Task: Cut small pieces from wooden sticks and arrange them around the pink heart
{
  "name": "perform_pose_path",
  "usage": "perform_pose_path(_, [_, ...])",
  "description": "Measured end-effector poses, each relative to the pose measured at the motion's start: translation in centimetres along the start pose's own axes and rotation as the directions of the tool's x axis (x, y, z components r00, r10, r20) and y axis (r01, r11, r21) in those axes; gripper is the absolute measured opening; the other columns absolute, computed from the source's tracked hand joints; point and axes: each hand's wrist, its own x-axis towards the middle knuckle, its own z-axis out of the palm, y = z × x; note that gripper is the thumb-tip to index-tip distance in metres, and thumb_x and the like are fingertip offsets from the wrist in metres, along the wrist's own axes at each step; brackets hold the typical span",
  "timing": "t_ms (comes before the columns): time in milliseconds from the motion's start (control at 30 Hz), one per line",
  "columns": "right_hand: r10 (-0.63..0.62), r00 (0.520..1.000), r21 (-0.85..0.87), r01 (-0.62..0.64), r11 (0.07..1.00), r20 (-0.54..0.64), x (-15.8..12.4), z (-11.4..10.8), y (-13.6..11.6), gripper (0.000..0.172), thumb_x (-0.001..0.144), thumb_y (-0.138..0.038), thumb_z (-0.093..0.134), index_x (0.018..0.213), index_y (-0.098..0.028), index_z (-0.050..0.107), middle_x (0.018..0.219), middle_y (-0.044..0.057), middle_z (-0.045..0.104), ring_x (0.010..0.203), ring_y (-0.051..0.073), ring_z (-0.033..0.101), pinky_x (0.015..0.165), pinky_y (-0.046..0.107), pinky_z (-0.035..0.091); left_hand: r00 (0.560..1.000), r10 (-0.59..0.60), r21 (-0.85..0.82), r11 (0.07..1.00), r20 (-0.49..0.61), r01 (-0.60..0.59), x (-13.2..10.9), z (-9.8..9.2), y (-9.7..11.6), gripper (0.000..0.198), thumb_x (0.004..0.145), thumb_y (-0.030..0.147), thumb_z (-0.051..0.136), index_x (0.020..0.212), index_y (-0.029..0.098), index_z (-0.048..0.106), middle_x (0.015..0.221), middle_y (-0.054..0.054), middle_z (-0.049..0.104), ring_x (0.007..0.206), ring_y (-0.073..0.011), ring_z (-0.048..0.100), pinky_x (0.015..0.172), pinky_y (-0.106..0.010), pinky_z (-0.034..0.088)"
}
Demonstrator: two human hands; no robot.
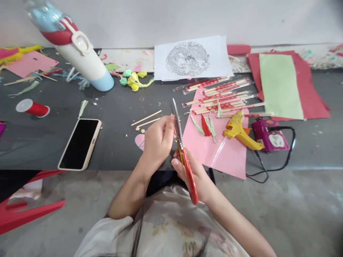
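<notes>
My right hand (197,173) is closed on a pair of scissors (187,166) with red handles, and the blades point up and away from me. Close beside the blades, my left hand (158,139) is closed in a pinch, thumb uppermost. Whatever it holds is hidden by the fingers. Partly under that hand lies a pink paper piece with a dark outline (139,141). Two thin wooden sticks (146,117) and a few small cut stick ends (137,129) rest on the dark table (118,142) just beyond it.
At right, a yellow glue gun (238,130), tassels (205,125) and wrapped chopsticks (222,96) lie on pink paper (233,160), near a purple box (268,135) with a black cable. Leftward are a phone (79,144), red thread spool (33,108) and tall bottle (83,57). Behind stands a dragon print (193,59).
</notes>
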Motion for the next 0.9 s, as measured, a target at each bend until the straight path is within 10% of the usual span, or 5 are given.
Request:
perform_pose_path(200, [0.039,0.999,0.064,-0.036,0.997,-0.032,-0.1,0.0,0.1,0.04,0.088,-0.061,0.055,0.096,-0.023,0.048,0.07,-0.004,0.041,0.061,0.014,0.037,0.053,0.028,0.034,0.997,-0.032,-0.229,0.972,0.071,0.048,0.1,0.6,-0.6,0.054,0.097,0.063,0.037,0.067,0.02,0.05,0.062,0.0,0.056,0.055,-0.0115,0.054,0.053,-0.024,0.042])
perform_pose_path(900, [0.0,0.999,0.162,-0.009,0.987,0.054,-0.1,-0.6,0.1,0.027,0.089,-0.043,0.058,0.103,-0.022,0.05,0.08,-0.002,0.044,0.067,0.013,0.039,0.059,0.028,0.037,0.998,0.029,-0.017,0.999,0.055,-0.028,0.1,-0.7,0.0,0.051,0.102,0.052,0.036,0.067,0.019,0.052,0.058,0.002,0.055,0.053,-0.0102,0.051,0.052,-0.026,0.036])
